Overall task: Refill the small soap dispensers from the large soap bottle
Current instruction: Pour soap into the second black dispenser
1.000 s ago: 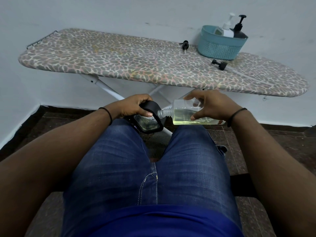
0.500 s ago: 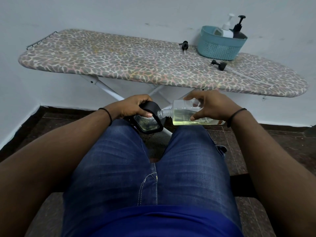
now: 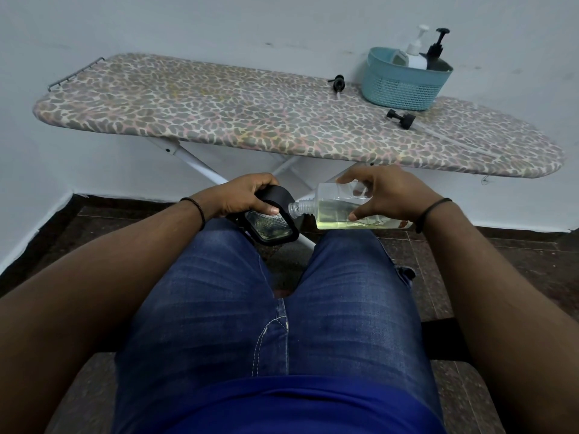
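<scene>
Almost nothing has moved since the earlier frames: both hands stay in the same place above the knees, and the clear bottle stays tipped on its side. The right hand holds this bottle with curled fingers on top and thumb below; its open threaded neck points left and touches the top of the dark dispenser. The yellowish soap lies along the lower side of the bottle. The left hand grips the dark dispenser, which is tilted over the left thigh.

Both things are held in the air in front of the near edge of the ironing board surface, below its level. On the surface, the teal basket stands near the far right edge, with a white pump bottle and a black pump bottle inside. One loose black pump head lies just left of the basket, another just before it. The left half of the surface is bare cover.
</scene>
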